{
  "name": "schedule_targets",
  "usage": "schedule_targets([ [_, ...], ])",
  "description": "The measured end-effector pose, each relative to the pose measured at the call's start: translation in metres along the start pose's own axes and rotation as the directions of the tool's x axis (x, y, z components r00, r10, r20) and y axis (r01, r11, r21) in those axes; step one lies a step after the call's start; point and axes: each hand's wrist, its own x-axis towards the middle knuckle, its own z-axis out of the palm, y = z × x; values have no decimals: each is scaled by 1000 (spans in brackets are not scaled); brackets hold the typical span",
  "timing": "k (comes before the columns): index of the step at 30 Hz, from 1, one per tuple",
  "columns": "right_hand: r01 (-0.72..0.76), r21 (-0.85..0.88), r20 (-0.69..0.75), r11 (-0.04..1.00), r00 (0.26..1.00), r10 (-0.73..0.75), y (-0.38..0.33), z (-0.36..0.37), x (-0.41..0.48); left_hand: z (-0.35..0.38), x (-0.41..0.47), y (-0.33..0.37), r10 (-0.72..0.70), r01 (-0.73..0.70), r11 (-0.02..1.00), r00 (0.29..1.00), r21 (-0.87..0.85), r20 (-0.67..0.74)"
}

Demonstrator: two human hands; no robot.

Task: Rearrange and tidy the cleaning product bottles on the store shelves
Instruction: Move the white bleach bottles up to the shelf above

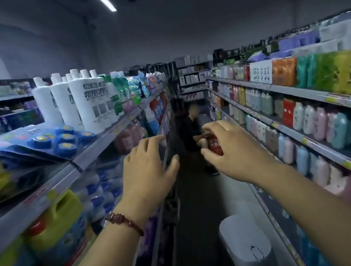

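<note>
Both hands reach forward into the aisle, released and grasping nothing. The left hand, with a red bead bracelet on its wrist, hovers with spread fingers near the edge of the left shelf. The right hand hangs mid-aisle, fingers loosely bent. The white cleaning bottles stand upright in a cluster on the left upper shelf, beside flat blue packs, with yellow jugs on the shelf below. Pastel bottles line the right shelves. A person sits far down the aisle.
</note>
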Motion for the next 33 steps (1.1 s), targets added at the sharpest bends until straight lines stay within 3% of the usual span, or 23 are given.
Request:
schedule_targets([
  [9, 94, 106, 72, 990, 992, -102, 61, 95, 204, 113, 161, -64, -95, 94, 988, 996, 123, -4],
  [24, 244, 224, 156, 944, 947, -282, 91, 261, 442, 245, 324, -220, -229, 217, 952, 973, 214, 32],
  [28, 309, 279, 251, 909, 890, -380, 85, 300, 493, 273, 341, -249, -275, 253, 946, 958, 203, 86],
  [33, 429, 332, 336, 840, 778, -530, 67, 343, 555, 290, 354, -277, -363, 342, 906, 931, 250, 39],
])
